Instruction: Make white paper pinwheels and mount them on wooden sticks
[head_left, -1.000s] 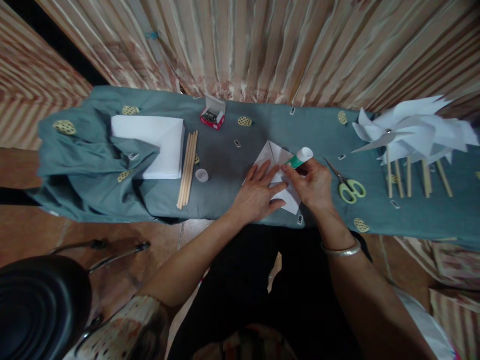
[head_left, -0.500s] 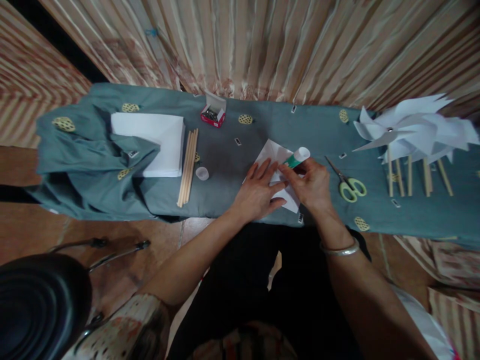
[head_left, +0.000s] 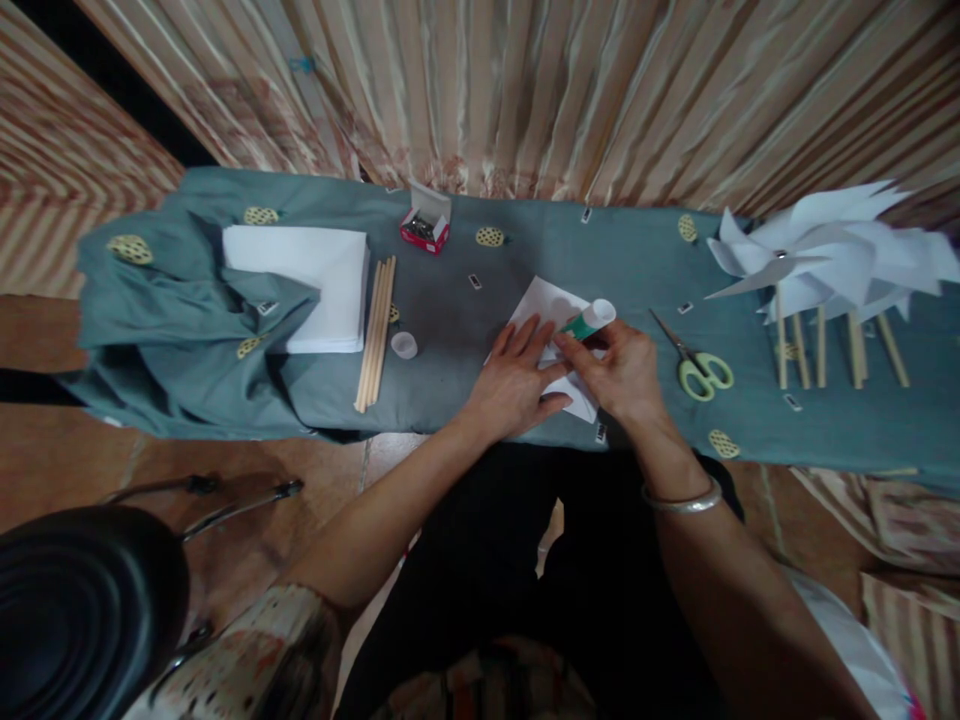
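A white sheet of paper [head_left: 551, 297] with cut or folded lines lies on the cloth in front of me. My left hand [head_left: 512, 375] rests on it, palm down with fingers spread. Closed round a green and white glue stick [head_left: 589, 318], my right hand [head_left: 622, 368] holds it tilted low over the paper. The glue stick's working tip is hidden by my fingers. To the right of that hand lies a pair of scissors [head_left: 699, 372] with light green handles. A small white cap [head_left: 404, 345] sits left of my left hand.
Wooden sticks [head_left: 376, 335] lie beside a stack of white paper [head_left: 337, 290], partly under bunched cloth. An open red box [head_left: 425, 232] of small metal pieces stands at the back. Paper pinwheels [head_left: 832, 255] on sticks lie at the right. A black stool [head_left: 90, 610] stands at lower left.
My right hand has shifted the glue stick slightly left and down over the paper. My left hand stays pressed on the sheet.
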